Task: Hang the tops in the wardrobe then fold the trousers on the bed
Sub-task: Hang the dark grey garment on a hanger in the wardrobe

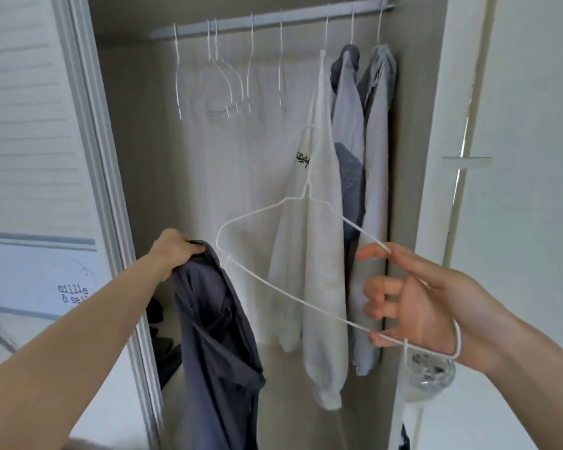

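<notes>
My left hand grips the top edge of a dark blue-grey top, which hangs down in front of the open wardrobe. My right hand holds a white wire hanger by its right end, fingers curled around the wire. The hanger is tilted, and its left tip reaches the garment just below my left hand. On the wardrobe rail hang a white top with dark lettering and two grey tops at the right.
Several empty white wire hangers hang on the left half of the rail. A louvred door stands at the left, a white door panel at the right. Dark items lie on the wardrobe floor.
</notes>
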Demonstrator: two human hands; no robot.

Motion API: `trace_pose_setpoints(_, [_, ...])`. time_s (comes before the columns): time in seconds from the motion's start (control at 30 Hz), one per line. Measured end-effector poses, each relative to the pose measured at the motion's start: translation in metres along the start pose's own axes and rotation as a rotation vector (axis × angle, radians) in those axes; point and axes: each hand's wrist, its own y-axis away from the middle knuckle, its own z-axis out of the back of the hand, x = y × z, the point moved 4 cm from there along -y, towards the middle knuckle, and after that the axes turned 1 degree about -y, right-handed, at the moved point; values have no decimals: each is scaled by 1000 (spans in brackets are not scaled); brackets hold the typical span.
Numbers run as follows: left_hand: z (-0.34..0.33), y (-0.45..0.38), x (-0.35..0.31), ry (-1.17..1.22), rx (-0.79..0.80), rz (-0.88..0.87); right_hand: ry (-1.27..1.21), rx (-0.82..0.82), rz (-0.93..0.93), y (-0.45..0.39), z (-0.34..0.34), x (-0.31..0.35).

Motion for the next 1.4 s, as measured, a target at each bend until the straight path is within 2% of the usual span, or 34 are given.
trace_pose_setpoints(0.1, [1, 9, 4, -27, -13, -70, 37, 65, -50, 11, -2, -7])
trace_pose_setpoints(0.23, [-3, 34, -16, -58, 92, -208, 164, 75, -120, 1, -6, -29])
trace_pose_setpoints(0.4, [-14, 68, -47, -156, 197, -351, 241, 28, -56, -32, -24, -64])
trace_pose_setpoints(0.47, [-9, 76, -54, -92, 165, -306, 224, 74, -5, -44, -30, -78])
trace_pose_setpoints(0.5, [-5, 81, -55, 36, 216, -223, 171, 91, 11, -48, -29, -84])
trace_pose_setpoints(0.57, [4, 91, -61, 331, 427, -68, 37, 129, 25, -53, -25, -88])
trace_pose_setpoints(0.6, [10, 92, -63, 338, 485, -95, -9, 146, 28, -54, -23, -87])
trace_pose_setpoints(0.63, [18, 93, -66, 230, 500, -197, -41, 164, 28, -55, -21, -86])
trace_pose_setpoints(0.7, [33, 97, -76, -160, 415, -549, -78, 189, 46, -56, -19, -82])
trace_pose_setpoints(0.77, [38, 94, -76, -370, 311, -737, 25, 99, 77, -60, -20, -77])
trace_pose_setpoints(0.8, [39, 90, -72, -365, 300, -740, 195, 15, 142, -64, -17, -73])
trace_pose_setpoints(0.83, [39, 88, -69, -324, 296, -735, 477, -106, 258, -68, -12, -66])
trace_pose_setpoints(0.9, [38, 82, -63, -222, 232, -717, 1122, -483, 496, -73, -3, -56])
trace_pose_setpoints(0.93, [37, 78, -59, -184, 185, -697, 1290, -677, 576, -73, -4, -55])
trace_pose_setpoints(0.97, [35, 73, -57, -141, 148, -678, 1330, -773, 644, -71, -13, -55])
trace_pose_setpoints(1.0, [34, 69, -55, -88, 129, -647, 1277, -770, 677, -72, -24, -58])
trace_pose_setpoints(1.03, [32, 66, -55, -34, 130, -623, 1193, -667, 657, -77, -38, -65])
trace_pose_setpoints(1.07, [31, 64, -56, 6, 137, -606, 1112, -522, 574, -83, -54, -75])
trace_pose_setpoints(1.13, [26, 65, -61, 52, 150, -605, 966, -275, 272, -101, -75, -102])
trace_pose_setpoints(1.2, [21, 69, -68, 100, 190, -612, 870, -145, 69, -120, -84, -126])
trace_pose_setpoints(1.3, [17, 71, -72, 160, 220, -587, 737, -45, -22, -138, -91, -146])
trace_pose_setpoints(1.4, [18, 71, -68, 227, 258, -520, 685, -120, -33, -147, -79, -151])
